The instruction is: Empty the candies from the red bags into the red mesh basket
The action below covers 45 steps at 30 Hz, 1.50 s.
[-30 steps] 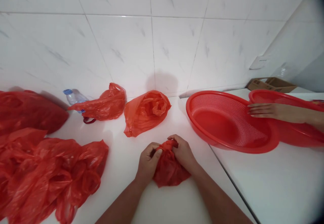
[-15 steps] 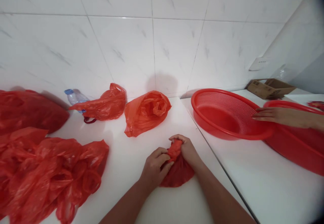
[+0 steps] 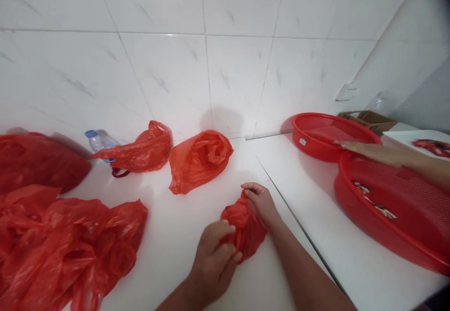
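Both hands' fingers closed on bag [image 3: 242, 229]: left hand [image 3: 214, 259] pinches near edge, right hand [image 3: 260, 201] far end. Keep grip firm, plastic taut between fingers.

A single head-worn camera looks forward and down from close above the white desk [image 3: 183, 236], facing the tiled wall [image 3: 211, 67] along the desk's far edge.
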Motion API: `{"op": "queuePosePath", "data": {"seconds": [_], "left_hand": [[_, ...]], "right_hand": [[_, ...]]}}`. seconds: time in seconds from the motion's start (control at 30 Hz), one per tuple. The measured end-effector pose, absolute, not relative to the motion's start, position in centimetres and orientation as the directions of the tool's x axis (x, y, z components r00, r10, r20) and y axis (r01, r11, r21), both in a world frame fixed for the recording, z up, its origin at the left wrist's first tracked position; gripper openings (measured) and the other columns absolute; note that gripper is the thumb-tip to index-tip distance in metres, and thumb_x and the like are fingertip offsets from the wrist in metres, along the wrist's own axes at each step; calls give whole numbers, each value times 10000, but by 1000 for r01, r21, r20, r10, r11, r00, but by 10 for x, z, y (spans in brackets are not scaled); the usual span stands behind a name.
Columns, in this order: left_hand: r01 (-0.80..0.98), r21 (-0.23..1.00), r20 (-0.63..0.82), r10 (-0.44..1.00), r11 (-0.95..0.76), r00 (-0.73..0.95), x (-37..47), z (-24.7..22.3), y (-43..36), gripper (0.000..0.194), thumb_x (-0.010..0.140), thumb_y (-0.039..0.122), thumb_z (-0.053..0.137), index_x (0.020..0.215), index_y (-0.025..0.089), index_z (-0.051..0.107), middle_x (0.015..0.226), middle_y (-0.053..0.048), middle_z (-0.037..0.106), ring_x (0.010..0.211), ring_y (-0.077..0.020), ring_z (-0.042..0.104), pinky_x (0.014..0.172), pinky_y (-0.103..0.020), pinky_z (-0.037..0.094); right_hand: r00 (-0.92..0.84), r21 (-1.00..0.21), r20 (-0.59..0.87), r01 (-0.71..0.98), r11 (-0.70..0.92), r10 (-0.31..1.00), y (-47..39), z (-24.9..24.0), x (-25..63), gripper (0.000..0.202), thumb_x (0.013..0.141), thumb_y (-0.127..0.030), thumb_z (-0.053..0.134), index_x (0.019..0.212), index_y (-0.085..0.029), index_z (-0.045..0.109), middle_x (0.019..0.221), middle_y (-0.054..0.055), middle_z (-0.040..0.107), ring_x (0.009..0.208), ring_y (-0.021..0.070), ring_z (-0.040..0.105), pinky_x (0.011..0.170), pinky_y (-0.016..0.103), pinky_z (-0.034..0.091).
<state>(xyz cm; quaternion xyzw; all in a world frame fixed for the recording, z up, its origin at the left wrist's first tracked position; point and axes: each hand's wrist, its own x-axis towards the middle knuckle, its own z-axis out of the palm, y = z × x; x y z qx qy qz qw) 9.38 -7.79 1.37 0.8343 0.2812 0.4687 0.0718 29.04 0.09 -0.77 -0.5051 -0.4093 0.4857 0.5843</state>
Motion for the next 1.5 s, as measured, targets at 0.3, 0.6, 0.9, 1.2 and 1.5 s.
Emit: {"op": "queuePosePath", "data": {"seconds": [0.3, 0.6, 0.9, 1.2, 1.5], "left_hand": [[150, 336, 668, 348, -930, 657, 82, 10, -115, 194, 883, 114, 492, 726, 211, 551, 807, -24, 672, 858, -119, 620, 802, -212, 516], [498, 492, 592, 693, -715, 410, 94, 36, -93, 690, 713, 505, 666, 1285, 178, 459, 1340, -218, 444, 1212, -366, 443, 946, -556, 429], [611, 587, 137, 809, -531, 571, 86, -6, -86, 667, 697, 325, 684, 1326, 253, 475, 1167, -131, 645, 946, -321, 630, 835, -460, 498], [320, 931, 260, 933, -175, -248, -35, 82, -102, 402, 682, 76, 492, 980, 237, 708, 1014, -24, 704, 925, -201, 647, 802, -289, 508], [925, 345, 733, 571, 156, -370, -160, 92, -80, 541, 777, 258, 519, 1315, 219, 475, 1380, -91, 468, 1261, -295, 438, 1059, -464, 350]], "right_hand": [[315, -973, 153, 214, 87, 937, 6, -11, 285, 168, 725, -238, 517, 818, -214, 655, 846, 26, 649, 797, 193, 563, 783, 349, 435], [268, -945, 127, 326, 34, 955, 8, -13, 300, 356, 748, -480, 522, 894, -184, 655, 948, 74, 681, 908, 237, 609, 843, 368, 458], [213, -877, 7, 471, -96, 977, 15, -23, 311, 436, 631, -560, 544, 882, -229, 674, 975, 62, 707, 934, 286, 639, 818, 392, 487], [226, -855, -31, 498, -143, 974, 14, -25, 310, 424, 621, -573, 550, 882, -258, 663, 963, 54, 707, 889, 292, 650, 777, 410, 497], [219, -877, 40, 475, -70, 975, 15, -32, 304, 391, 676, -523, 530, 899, -226, 649, 966, 50, 691, 898, 253, 633, 791, 361, 496]]}}
